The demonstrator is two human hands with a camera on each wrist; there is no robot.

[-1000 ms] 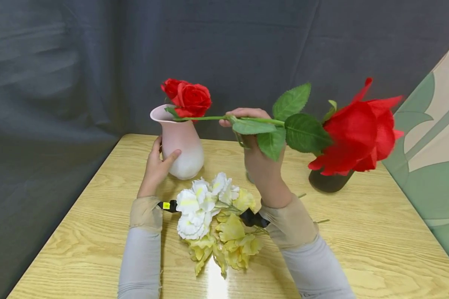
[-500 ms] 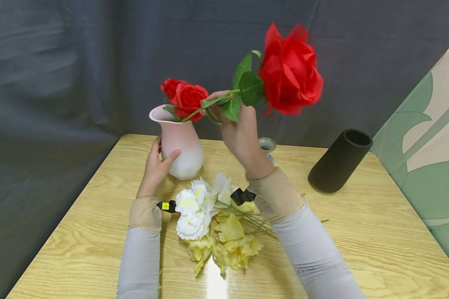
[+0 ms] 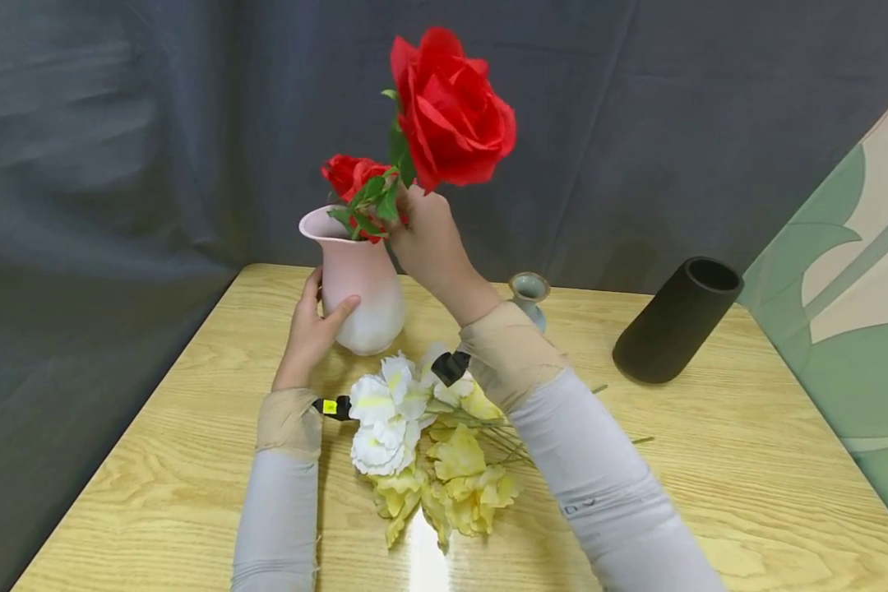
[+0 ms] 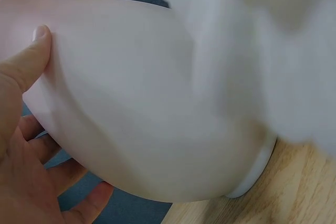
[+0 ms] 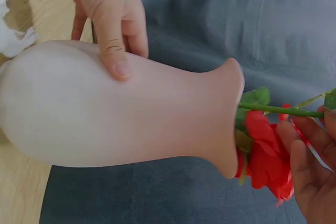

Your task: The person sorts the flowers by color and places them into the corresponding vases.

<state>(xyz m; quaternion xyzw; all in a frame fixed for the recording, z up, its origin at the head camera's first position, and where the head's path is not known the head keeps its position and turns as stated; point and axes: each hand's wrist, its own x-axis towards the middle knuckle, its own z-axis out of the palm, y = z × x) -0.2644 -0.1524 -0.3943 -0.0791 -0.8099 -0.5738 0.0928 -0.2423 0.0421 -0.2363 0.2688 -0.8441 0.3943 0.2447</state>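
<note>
My left hand [image 3: 307,337] holds the pink-and-white vase [image 3: 363,288] from its left side, thumb across the front and fingers behind, as the left wrist view also shows. My right hand [image 3: 429,242] grips the stem of a large red rose [image 3: 455,115] just above the vase mouth. In the right wrist view the rose's green stem [image 5: 294,111] runs past the rim into the vase; its lower end is hidden inside. Smaller red roses [image 3: 349,175] stand in the same vase, partly covered by my right hand and the leaves.
White flowers [image 3: 385,411] and yellow flowers [image 3: 459,460] lie on the wooden table [image 3: 155,493], stems pointing right beneath my right forearm. A small blue-grey vase [image 3: 529,289] stands behind that forearm. A black cylindrical vase [image 3: 673,321] is at the right. A dark curtain [image 3: 710,148] hangs behind.
My right hand has moved left to the vase mouth, and the large rose has swung from lying sideways to upright, its stem now in the vase. My left hand has stayed on the vase.
</note>
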